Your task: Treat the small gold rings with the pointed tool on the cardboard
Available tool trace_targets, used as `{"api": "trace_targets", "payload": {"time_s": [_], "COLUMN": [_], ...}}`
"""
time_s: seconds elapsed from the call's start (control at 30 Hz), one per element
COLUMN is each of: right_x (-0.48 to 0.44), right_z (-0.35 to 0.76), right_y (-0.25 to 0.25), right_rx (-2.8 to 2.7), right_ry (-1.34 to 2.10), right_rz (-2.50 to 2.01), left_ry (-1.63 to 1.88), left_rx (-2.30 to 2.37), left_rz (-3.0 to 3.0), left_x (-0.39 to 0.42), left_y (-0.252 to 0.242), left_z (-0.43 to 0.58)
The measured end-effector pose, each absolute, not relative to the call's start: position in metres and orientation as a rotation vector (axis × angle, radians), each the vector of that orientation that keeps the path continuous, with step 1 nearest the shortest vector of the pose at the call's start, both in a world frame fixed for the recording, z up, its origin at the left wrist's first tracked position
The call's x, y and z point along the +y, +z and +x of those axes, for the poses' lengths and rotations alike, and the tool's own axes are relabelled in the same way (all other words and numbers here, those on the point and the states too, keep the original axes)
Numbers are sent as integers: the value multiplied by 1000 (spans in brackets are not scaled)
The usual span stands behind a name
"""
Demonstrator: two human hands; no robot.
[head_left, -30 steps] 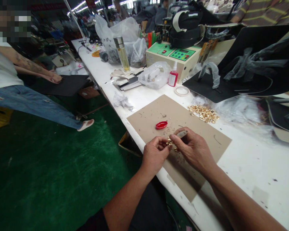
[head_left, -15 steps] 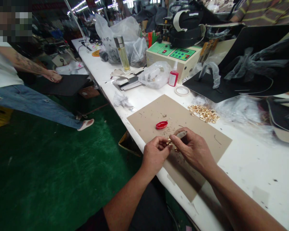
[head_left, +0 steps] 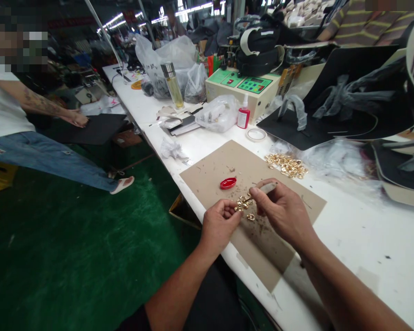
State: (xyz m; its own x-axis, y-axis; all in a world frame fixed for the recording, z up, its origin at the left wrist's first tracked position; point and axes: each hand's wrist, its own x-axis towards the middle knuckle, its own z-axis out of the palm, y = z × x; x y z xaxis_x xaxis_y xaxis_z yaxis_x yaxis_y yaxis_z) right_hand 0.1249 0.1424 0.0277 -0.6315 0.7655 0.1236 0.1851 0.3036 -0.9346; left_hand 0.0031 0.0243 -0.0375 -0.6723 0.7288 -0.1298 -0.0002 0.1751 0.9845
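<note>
White table (head_left: 352,220) runs along in front of you, with a black panel (head_left: 362,59) leaning up at its far right. Near your edge lies a flat brown sheet (head_left: 210,168), scattered with dark crumbs. Beyond it sits a beige machine (head_left: 251,85) with a green top, and a clear plastic bag (head_left: 217,114) rests just before it.

Your right hand (head_left: 288,211) is over the sheet, its fingers closed around a pale-handled tool that points toward your left hand (head_left: 219,225). That left hand has thumb and fingertips pinched on small gold pieces, apart from your right.

A loose pile of gold rings (head_left: 286,165) lies beside the sheet's far right edge. Smaller again are the red bottle (head_left: 243,117), upright by the machine, and the tape roll (head_left: 256,139), flat near it.

On the sheet, past your left fingers, is a red dish (head_left: 227,187). Then comes the tool (head_left: 268,187) itself, its tip among the gold pieces (head_left: 238,208). One more, a gold link (head_left: 250,217), lies just between your hands.
</note>
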Motion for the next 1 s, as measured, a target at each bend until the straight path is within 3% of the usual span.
{"api": "trace_targets", "payload": {"time_s": [0.4, 0.6, 0.8, 1.0], "right_x": [219, 237, 244, 248], "right_z": [170, 190, 193, 192], "right_y": [65, 81, 80, 75], "right_rx": [-1148, -975, -957, -905], "right_ry": [1434, 1430, 1452, 1489], "right_rz": [-745, -684, -672, -677], "left_ry": [1059, 606, 338, 271], "left_rx": [2008, 2217, 2349, 2446], "left_rz": [1121, 1761, 1873, 1839], "left_x": [43, 126, 228, 255], "left_y": [5, 34, 20, 1], "left_z": [-15, 0, -5, -9]}}
